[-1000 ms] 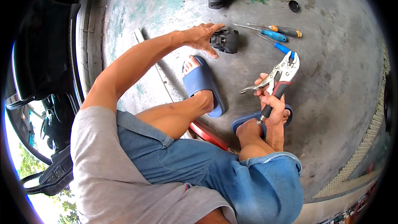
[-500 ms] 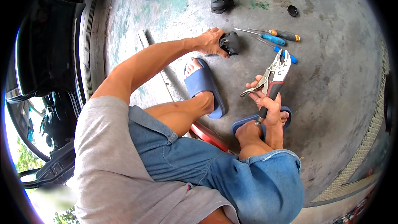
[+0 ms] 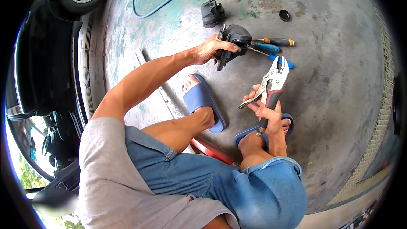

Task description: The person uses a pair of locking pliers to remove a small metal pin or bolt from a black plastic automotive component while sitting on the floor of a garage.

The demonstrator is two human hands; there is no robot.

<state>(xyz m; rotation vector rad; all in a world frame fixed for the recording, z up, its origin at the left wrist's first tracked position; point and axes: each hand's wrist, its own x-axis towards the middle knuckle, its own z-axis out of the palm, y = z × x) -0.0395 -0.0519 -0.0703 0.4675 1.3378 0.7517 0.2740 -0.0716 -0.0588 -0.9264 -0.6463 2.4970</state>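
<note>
My left hand [image 3: 213, 49] grips a black plastic housing [image 3: 237, 36] with a rounded side and a flat ribbed side, my thumb lying across it. The housing looks raised off the floor and covers the shafts of the screwdrivers behind it. My right hand [image 3: 271, 116] is wrapped around the dark grip of a pair of locking pliers [image 3: 277, 74]. The pliers point away from me with their jaws apart and nothing between them. Fingers of the right hand also touch the pliers' bare metal lever.
Beyond the housing lies a second black plastic part [image 3: 212, 13]. Blue-handled screwdrivers [image 3: 267, 47] and an orange-and-black one [image 3: 282, 42] lie on the concrete floor, with a round black cap [image 3: 284, 15] farther off. A blue hose [image 3: 165, 2] curves at the back; a black car [image 3: 44, 63] stands left.
My left hand has picked the black housing up from the floor and tilted it, so more of its ribbed side shows. The pliers stay in my right hand. The view has shifted slightly.
</note>
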